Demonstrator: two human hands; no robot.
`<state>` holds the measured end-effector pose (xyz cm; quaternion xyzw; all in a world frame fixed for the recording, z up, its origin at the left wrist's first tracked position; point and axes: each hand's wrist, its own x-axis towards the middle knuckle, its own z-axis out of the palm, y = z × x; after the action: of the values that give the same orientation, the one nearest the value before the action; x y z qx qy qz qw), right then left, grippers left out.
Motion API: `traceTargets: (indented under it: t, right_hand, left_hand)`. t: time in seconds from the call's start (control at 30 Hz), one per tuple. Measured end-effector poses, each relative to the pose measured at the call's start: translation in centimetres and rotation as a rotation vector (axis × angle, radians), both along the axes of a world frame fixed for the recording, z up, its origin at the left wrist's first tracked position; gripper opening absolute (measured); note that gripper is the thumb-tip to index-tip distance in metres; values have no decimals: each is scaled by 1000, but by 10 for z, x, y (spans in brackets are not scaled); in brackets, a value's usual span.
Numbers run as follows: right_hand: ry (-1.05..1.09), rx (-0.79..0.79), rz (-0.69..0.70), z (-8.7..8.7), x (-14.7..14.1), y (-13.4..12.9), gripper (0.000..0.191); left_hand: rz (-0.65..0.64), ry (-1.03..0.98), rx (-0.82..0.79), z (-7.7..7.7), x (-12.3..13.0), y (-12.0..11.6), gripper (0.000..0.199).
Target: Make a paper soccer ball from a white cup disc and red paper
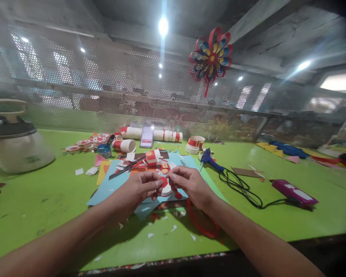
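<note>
My left hand [145, 186] and my right hand [192, 184] are close together over light blue paper sheets [103, 184]. Both have thumb and fingers pinched, and anything between the fingertips is too small or hidden to make out. Just behind and between them is a white round piece with a red shape [166, 188], partly covered by my left fingers. A red fuzzy-looking loop [204, 227] lies below my right hand. Beyond my fingers a red and white paper cup piece [152, 157] rests near dark strips [127, 168].
To the right lie a blue glue gun [210, 158] with a black cord [242, 188] and a purple box [294, 193]. Red and white tubes [158, 134], a phone [147, 136] and a blue jar [104, 151] stand behind. A large white container [20, 150] is at left; a paper flower [212, 57] hangs above.
</note>
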<state>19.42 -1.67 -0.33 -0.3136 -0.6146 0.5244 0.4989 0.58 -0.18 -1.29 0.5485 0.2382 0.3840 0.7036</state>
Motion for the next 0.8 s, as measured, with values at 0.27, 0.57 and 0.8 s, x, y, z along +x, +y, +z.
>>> traceTargets:
  t: [0.27,0.57,0.8]
  right_hand:
    - [-262,448,90,15,8,-8,14]
    - [-421,241,74,19,11,-6,11]
    - [-462,28,151,17,15,4,18]
  left_hand:
    - [-216,-49,-197,7,-4,-8,19]
    - [-94,125,-53,4,-2,-7,9]
    - [44,344,217,11,3,-5,21]
